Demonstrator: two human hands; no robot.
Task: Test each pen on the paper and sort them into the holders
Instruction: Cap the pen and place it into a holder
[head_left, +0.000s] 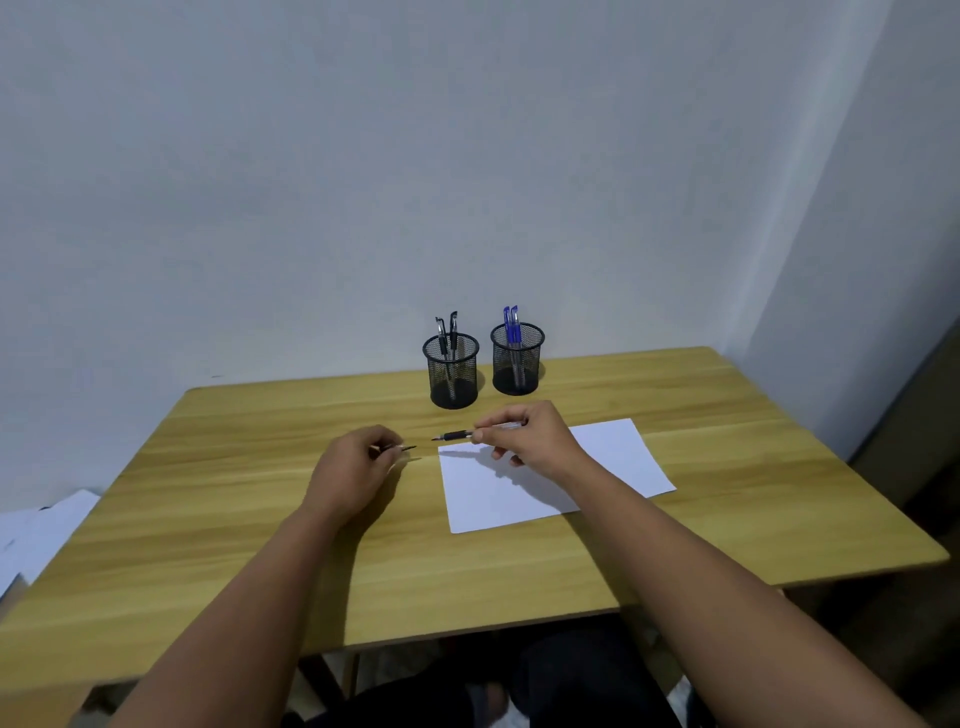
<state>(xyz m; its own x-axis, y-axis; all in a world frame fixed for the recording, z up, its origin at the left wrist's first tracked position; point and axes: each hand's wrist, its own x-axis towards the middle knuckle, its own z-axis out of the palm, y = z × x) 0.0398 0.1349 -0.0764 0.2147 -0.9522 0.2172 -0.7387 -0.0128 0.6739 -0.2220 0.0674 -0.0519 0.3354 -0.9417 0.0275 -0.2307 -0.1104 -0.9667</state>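
Observation:
My right hand (524, 434) holds a black-gripped pen (457, 434) level above the far left corner of the white paper (613, 462), its uncapped tip pointing left. My left hand (358, 467) pinches the pen's black cap (408, 448), a short gap left of the pen tip. Two black mesh holders stand at the back of the table. The left holder (453, 379) has two black pens (447, 332) in it. Two blue pens (511, 325) stand in the right holder (517, 364).
The wooden table (260, 545) stands against a pale wall, with another wall close on the right. Loose white sheets (41, 525) lie off the table's left edge. My legs show under the front edge.

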